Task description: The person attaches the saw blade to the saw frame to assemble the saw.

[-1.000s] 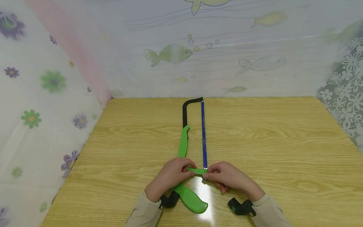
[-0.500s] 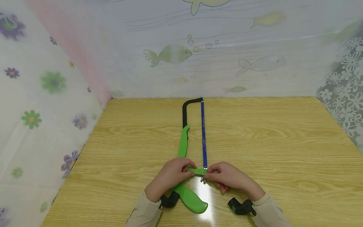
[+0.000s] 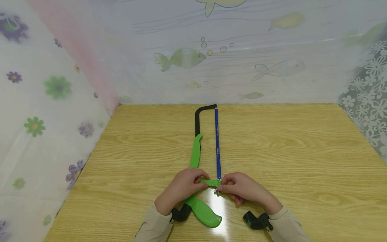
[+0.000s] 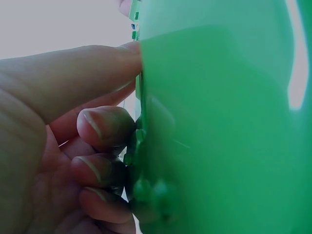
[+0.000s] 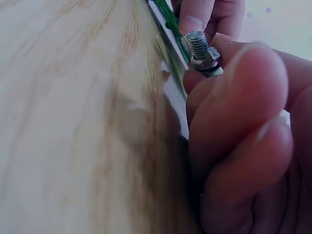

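A hacksaw with a green handle (image 3: 207, 213) and a blue blade (image 3: 218, 144) lies on the wooden table, its black front frame (image 3: 197, 121) pointing away from me. My left hand (image 3: 182, 183) lies over the green frame and pinches the short green crosspiece (image 3: 213, 183) between thumb and fingers. At the blade's near end, my right hand (image 3: 243, 186) pinches the wing nut (image 3: 217, 192) with thumb and forefinger. The right wrist view shows a threaded bolt (image 5: 196, 44) sticking out through that nut. Green plastic (image 4: 219, 122) fills most of the left wrist view.
The wood-grain table (image 3: 287, 144) spreads out on both sides of the saw. A fish-printed curtain (image 3: 229, 74) hangs behind it, and a flowered one (image 3: 36, 101) hangs at the left. Black wrist devices (image 3: 255, 220) sit by both sleeves.
The wing nut's wings sit at a different angle between the right fingertips, so it has turned a little. Left hand, saw and blade have stayed in place.
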A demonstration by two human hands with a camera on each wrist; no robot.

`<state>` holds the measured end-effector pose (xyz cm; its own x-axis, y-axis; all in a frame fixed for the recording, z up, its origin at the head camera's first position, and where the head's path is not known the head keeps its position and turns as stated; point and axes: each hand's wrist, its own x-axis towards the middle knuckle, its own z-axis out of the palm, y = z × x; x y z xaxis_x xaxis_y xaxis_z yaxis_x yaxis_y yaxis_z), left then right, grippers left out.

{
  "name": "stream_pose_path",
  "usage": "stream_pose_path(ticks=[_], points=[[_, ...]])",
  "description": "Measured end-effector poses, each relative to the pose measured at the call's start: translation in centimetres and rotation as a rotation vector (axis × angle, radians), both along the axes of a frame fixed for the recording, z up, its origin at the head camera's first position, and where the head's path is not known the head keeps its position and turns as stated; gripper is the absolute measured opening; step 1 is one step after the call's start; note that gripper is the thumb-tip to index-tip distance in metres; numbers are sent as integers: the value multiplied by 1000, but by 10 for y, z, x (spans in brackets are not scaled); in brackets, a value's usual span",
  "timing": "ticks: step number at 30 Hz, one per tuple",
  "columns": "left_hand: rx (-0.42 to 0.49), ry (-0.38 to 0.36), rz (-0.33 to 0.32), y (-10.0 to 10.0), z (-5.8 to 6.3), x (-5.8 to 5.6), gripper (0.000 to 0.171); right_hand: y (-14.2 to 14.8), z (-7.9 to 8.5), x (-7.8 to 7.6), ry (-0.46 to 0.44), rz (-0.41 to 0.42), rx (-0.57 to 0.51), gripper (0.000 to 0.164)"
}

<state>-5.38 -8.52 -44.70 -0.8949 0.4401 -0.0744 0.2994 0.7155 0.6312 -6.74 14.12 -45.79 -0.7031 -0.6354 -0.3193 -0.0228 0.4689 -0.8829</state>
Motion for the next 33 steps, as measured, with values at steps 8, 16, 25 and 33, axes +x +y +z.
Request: stream_pose_path(ticks=[8,16,25,33], points=[[4,-10,12,0,1,1,13,1,-1,-1,-12,-6,-30,29],[9,-6,13,1,1,1,13,2,-1,0,-22,4,-37,27],[0,0,15,1,0,1,14,2,-2,0,-30,-8,-33,30],[-1,0,15,1,0,1,14,1,-2,0,-19,-5,-14,32]])
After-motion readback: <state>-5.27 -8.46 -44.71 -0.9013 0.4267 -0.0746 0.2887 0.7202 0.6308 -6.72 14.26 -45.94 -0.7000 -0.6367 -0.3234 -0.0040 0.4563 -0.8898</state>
